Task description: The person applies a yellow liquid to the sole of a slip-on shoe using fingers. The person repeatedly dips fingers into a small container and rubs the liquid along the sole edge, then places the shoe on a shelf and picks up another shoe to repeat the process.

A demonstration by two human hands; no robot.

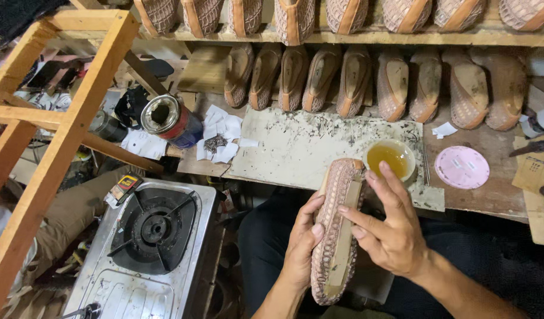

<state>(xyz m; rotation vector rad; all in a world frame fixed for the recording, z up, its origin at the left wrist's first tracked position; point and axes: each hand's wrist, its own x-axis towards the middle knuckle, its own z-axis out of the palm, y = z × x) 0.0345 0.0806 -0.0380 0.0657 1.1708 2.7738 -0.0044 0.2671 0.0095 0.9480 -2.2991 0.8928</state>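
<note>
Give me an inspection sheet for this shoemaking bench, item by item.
Surface: wooden bench with a stained white board on top.
Job's things: woven pink shoe upper on a last, sole side up; small bowl of amber liquid behind it.
Clutter: tipped tin can, paper scraps, small nails, round pink lid.
Grippers: left hand cradles the shoe; right hand presses its fingers on the sole edge.
Cables: nothing seen.
Surroundings: rows of lasted shoes on shelves, gas stove, wooden frame.
</note>
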